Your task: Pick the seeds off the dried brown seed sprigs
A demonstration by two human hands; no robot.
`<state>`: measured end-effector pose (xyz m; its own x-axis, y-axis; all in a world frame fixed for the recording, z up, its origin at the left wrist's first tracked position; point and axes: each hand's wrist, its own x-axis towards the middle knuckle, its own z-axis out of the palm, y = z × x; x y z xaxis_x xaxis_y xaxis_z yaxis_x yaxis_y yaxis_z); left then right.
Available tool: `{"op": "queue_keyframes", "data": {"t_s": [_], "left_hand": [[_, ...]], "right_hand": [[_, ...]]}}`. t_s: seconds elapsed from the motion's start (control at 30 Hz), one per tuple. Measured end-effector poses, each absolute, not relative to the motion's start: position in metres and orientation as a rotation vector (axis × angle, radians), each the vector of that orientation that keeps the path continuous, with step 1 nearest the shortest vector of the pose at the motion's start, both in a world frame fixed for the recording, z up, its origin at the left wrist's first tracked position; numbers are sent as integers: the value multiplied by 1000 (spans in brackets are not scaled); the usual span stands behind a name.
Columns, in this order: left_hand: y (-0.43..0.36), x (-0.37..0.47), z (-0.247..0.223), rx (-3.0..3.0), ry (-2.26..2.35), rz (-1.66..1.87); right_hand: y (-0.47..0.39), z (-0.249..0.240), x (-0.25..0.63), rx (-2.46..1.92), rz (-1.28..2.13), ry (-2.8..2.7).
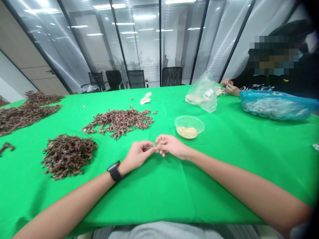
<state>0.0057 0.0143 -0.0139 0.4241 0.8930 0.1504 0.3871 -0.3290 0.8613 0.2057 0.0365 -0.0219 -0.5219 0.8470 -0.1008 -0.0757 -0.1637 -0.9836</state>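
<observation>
My left hand (140, 153), with a black watch at the wrist, is closed around small brown pieces that look like those in the piles. Its fingertips meet those of my right hand (171, 146), which is pinched; whatever lies between its fingers is too small to name. Just beyond my right hand stands a clear round plastic bowl (178, 125) with tiny golden bits (187, 132) at its bottom. A loose spread of small brown knobbly pieces (122, 121) lies beyond my left hand. Left of that hand is a taller, denser heap of brown pieces (68, 155).
Larger brown piles (25, 111) lie far left on the green tablecloth (154, 196). A white scrap (146, 98), a clear bag (203, 94) and a filled blue bag (276, 105) sit farther back. At the right, another person's hands (231, 88) work over small pale pieces.
</observation>
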Motion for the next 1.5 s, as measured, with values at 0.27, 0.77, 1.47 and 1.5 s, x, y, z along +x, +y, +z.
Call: {"op": "queue_keyframes", "data": {"t_s": [0.27, 0.77, 1.47, 1.5], "left_hand": [[14, 5, -16, 2053, 1215, 985], [18, 5, -21, 1780, 1093, 1017], [15, 17, -18, 1346, 772, 890], [15, 17, -18, 1353, 771, 887]], "right_hand": [[36, -20, 206, -973, 1791, -1451], [36, -20, 202, -1061, 1449, -1556], [18, -25, 197, -1053, 611, -2024], [18, -25, 197, -1058, 603, -2025]]}}
